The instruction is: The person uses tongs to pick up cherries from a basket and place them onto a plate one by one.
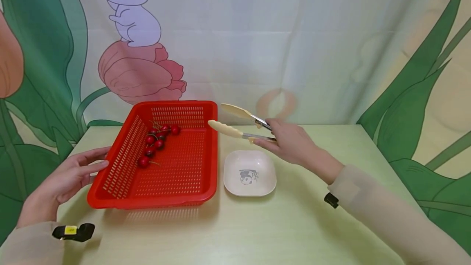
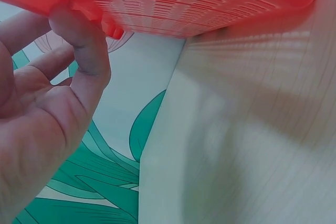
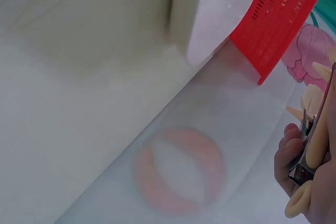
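Note:
A red perforated plastic basket (image 1: 171,167) stands at the left of the table, with several dark red cherries (image 1: 150,150) with stems gathered along its left side. My left hand (image 1: 75,171) grips the basket's left rim, the thumb and fingers bent at its edge; the left wrist view shows the bent fingers (image 2: 86,51) from below. In my right hand (image 1: 294,140) is a pair of metal tongs with cream tips (image 1: 229,129). The tongs are spread apart beside the basket's right rim, nothing between the tips. Below them sits a white square dish (image 1: 250,187) with a panda print.
A pale wooden table (image 1: 287,232) carries the basket and dish. Behind it hangs a printed curtain (image 1: 235,32) with a white animal, flowers and green leaves. The dish lies close to the basket's right wall.

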Demonstrator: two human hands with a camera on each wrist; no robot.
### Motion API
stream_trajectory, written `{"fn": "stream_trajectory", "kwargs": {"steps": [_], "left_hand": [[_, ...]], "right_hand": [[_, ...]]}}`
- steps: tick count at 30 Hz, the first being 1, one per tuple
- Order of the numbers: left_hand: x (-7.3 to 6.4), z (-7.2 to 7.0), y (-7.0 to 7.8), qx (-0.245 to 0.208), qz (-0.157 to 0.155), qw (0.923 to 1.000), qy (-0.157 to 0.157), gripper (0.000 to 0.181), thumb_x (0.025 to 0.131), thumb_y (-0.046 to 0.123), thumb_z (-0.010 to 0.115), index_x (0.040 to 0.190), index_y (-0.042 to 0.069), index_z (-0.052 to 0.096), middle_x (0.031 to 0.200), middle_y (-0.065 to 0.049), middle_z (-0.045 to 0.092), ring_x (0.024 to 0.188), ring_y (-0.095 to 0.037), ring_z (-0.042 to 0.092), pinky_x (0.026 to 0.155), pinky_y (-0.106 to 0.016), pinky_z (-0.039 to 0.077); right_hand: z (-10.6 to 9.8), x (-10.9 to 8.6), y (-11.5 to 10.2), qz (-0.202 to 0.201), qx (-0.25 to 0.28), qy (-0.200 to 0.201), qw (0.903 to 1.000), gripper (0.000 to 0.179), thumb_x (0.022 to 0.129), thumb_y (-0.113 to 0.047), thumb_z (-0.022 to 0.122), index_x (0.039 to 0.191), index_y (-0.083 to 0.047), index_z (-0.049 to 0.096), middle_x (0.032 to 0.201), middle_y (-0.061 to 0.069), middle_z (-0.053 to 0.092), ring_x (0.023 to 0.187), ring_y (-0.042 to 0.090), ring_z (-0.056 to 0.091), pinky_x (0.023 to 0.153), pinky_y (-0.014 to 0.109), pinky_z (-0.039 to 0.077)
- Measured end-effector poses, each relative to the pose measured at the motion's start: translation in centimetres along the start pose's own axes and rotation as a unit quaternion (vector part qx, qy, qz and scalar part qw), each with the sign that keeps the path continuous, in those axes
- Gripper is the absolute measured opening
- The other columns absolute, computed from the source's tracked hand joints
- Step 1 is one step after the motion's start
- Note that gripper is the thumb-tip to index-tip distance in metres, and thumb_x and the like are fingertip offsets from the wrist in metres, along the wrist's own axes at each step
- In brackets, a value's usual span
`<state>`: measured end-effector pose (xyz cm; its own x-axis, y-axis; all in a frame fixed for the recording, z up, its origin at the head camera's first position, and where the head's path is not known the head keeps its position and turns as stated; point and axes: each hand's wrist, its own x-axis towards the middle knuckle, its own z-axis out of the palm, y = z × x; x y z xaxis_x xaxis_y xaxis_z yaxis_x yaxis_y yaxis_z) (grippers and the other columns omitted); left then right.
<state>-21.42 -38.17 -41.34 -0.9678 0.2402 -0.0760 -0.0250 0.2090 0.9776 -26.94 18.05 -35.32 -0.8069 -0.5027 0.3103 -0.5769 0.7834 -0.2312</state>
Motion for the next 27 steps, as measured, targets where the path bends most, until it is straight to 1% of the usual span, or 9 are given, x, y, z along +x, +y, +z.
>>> {"fn": "stream_trajectory", "kwargs": {"steps": [5,8,10,14,18,22,25,27], "left_hand": [[0.1,0.0,-0.1,-0.012,0.001,0.9999,-0.006,0.042,0.107,0.014,0.056,0.148,0.021,0.048,0.128,0.014,0.061,0.106,-0.009,0.066,0.086,-0.03,0.059],[0.1,-0.1,-0.1,-0.017,0.003,0.9998,-0.009,0.041,0.107,0.012,0.055,0.147,0.021,0.049,0.127,0.014,0.062,0.106,-0.009,0.066,0.085,-0.03,0.059],[0.2,-0.1,-0.1,-0.019,0.004,0.9998,-0.01,0.041,0.107,0.012,0.055,0.146,0.021,0.049,0.127,0.014,0.062,0.106,-0.009,0.066,0.085,-0.031,0.06],[0.1,-0.2,-0.2,-0.025,0.005,0.9996,-0.011,0.039,0.107,0.011,0.054,0.144,0.025,0.051,0.127,0.014,0.062,0.106,-0.009,0.066,0.084,-0.031,0.06],[0.1,-0.2,-0.3,-0.036,0.008,0.9992,-0.017,0.038,0.108,0.01,0.053,0.143,0.023,0.052,0.128,0.01,0.061,0.105,-0.01,0.067,0.083,-0.032,0.06],[0.2,-0.2,-0.3,-0.041,0.013,0.9988,-0.022,0.038,0.108,0.008,0.053,0.144,0.02,0.051,0.128,0.007,0.061,0.105,-0.012,0.067,0.083,-0.033,0.06],[0.2,-0.2,-0.3,-0.046,0.012,0.9986,-0.023,0.038,0.108,0.008,0.053,0.144,0.019,0.051,0.128,0.007,0.061,0.106,-0.012,0.067,0.084,-0.033,0.06],[0.2,-0.2,-0.3,-0.051,0.01,0.9984,-0.022,0.038,0.108,0.008,0.053,0.143,0.02,0.051,0.128,0.008,0.062,0.106,-0.012,0.067,0.084,-0.033,0.06]], "right_hand": [[0.4,1.3,-1.8,-0.024,-0.021,-0.004,0.9995,0.05,0.097,-0.059,0.062,0.111,-0.011,0.057,0.08,-0.003,0.052,0.067,0.016,0.05,0.055,0.034,0.044],[0.7,2.0,-2.9,-0.038,-0.022,-0.009,0.999,0.051,0.097,-0.058,0.063,0.114,-0.01,0.057,0.081,-0.004,0.052,0.068,0.015,0.05,0.055,0.032,0.044],[0.9,2.5,-3.6,-0.046,-0.02,-0.017,0.9986,0.052,0.097,-0.058,0.063,0.114,-0.01,0.057,0.082,-0.003,0.052,0.069,0.015,0.051,0.055,0.031,0.044],[1.4,3.5,-5.0,-0.05,-0.028,-0.039,0.9976,0.052,0.097,-0.061,0.061,0.109,-0.011,0.056,0.084,-0.003,0.052,0.069,0.016,0.051,0.056,0.031,0.045],[2.0,4.4,-6.2,-0.053,-0.066,-0.058,0.9947,0.054,0.098,-0.065,0.055,0.108,-0.011,0.054,0.087,-0.003,0.052,0.069,0.015,0.052,0.055,0.029,0.045],[2.7,5.1,-7.0,-0.06,-0.126,-0.073,0.9876,0.058,0.1,-0.067,0.048,0.11,-0.01,0.051,0.089,-0.002,0.051,0.066,0.014,0.052,0.051,0.027,0.043],[3.1,5.6,-7.6,-0.062,-0.15,-0.085,0.983,0.059,0.102,-0.067,0.044,0.111,-0.009,0.05,0.089,0.0,0.049,0.065,0.015,0.051,0.049,0.026,0.042],[3.4,5.9,-8.0,-0.063,-0.154,-0.093,0.9817,0.06,0.102,-0.067,0.043,0.112,-0.008,0.05,0.089,0.0,0.049,0.064,0.015,0.052,0.048,0.026,0.042]]}}
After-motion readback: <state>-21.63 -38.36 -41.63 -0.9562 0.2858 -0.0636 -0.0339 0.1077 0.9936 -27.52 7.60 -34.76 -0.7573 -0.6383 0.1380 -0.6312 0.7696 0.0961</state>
